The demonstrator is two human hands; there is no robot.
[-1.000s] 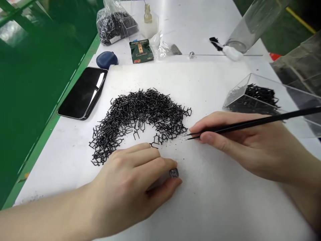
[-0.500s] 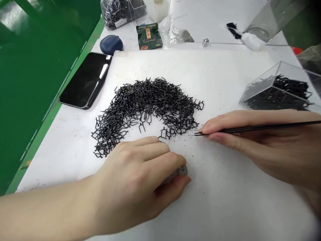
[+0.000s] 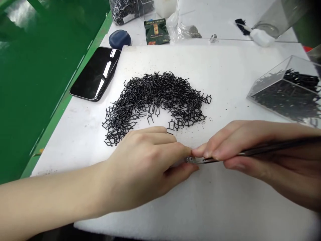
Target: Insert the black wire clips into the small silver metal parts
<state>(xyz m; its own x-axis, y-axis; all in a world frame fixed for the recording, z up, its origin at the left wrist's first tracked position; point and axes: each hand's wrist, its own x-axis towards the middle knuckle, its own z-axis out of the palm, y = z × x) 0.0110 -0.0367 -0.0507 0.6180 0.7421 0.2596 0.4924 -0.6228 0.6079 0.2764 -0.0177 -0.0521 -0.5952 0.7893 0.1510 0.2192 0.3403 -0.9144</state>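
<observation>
My left hand (image 3: 147,160) is closed around a small grey metal piece (image 3: 191,159); only its end with a hole shows between thumb and forefinger. Black tweezers (image 3: 265,148) are gripped in my right hand (image 3: 253,157), and their tip meets the end of the metal piece. My right fingertips touch my left forefinger there. Whether the tweezers pinch anything at the tip is too small to tell. Beyond my hands lies an arched pile of small black forked parts (image 3: 160,90), with a few loose ones on its inner side.
A clear box (image 3: 281,87) of black parts lies at the right. A smartphone (image 3: 96,73) and a blue rounded case (image 3: 119,38) lie at the left edge. A green packet (image 3: 156,32), a plastic bag (image 3: 185,31) and a clear jar (image 3: 272,21) are at the back.
My right hand with the tweezers has moved left and down to the metal piece in my left hand. The whole view has shifted slightly; the pile looks the same.
</observation>
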